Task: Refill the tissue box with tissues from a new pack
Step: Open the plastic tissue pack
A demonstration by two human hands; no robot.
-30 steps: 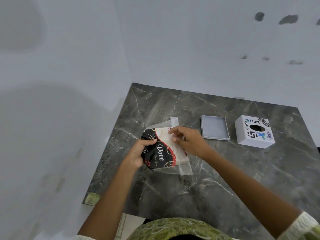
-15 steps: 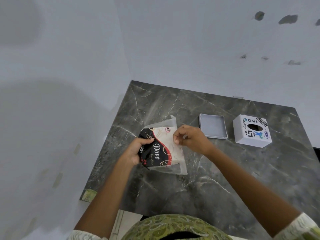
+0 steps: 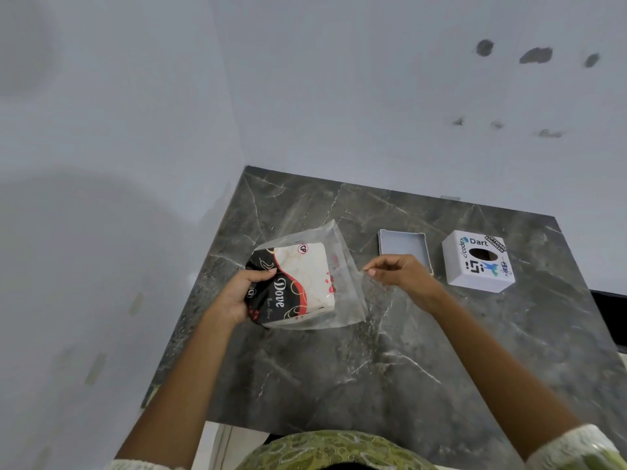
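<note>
A new tissue pack (image 3: 298, 283), black, red and white with "Dove" printed on it, lies in a clear plastic wrapper on the dark marble table (image 3: 373, 368). My left hand (image 3: 241, 293) grips the pack's black left end. My right hand (image 3: 397, 271) pinches the clear wrapper's right edge and holds it stretched away from the pack. The white tissue box cover (image 3: 478, 261), with stickers and an oval hole on top, stands at the right. Its shallow grey base tray (image 3: 403, 247) lies between the cover and the pack, partly behind my right hand.
White walls meet in a corner behind the table's far left edge. The table's near edge runs just in front of my body. A dark gap shows past the table's right edge (image 3: 607, 296).
My right hand has moved right, away from the pack, pulling the clear wrapper's edge out with it. The pack has tilted and the wrapper now stands spread wide. My left hand keeps its grip.
</note>
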